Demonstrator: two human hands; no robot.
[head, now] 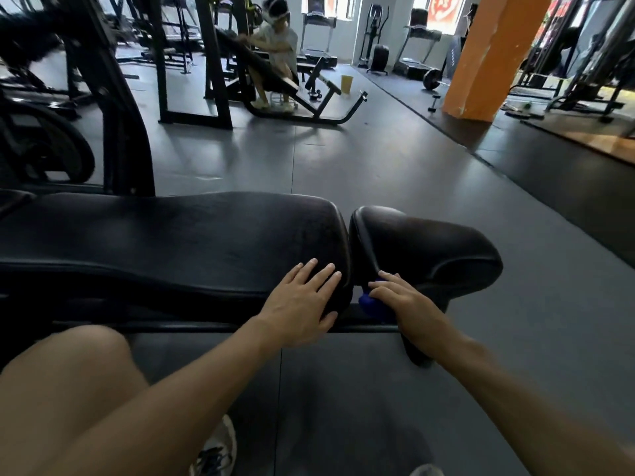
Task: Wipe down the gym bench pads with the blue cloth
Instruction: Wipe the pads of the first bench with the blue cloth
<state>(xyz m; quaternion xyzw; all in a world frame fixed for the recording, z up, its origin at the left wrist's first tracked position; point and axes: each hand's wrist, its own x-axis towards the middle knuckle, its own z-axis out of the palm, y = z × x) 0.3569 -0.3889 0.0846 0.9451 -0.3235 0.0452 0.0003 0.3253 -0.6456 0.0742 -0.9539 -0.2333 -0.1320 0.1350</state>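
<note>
Although most of the blue cloth (369,301) is buried under the right hand (403,300), a bunched, crumpled lobe of it shows at the near edge of the gap between the 2 bench pads. That hand lies over the cloth with fingers bent around it, holding it against the near side of the short seat pad (429,242); how much cloth is in the palm cannot be made out. The left hand (302,300) rests flat, fingers straight and slightly spread, on the rounded end of the long back pad (171,235), gripping nothing. Both pads are black, smooth vinyl with a dull sheen and piped seams; the long one runs off the left edge. A bare knee (79,383) fills the lower left corner, and a pale laced shoe (216,451) is cut off at the bottom. Far behind, another person (278,53) sits blurred on a machine near an orange pillar (488,53).
</note>
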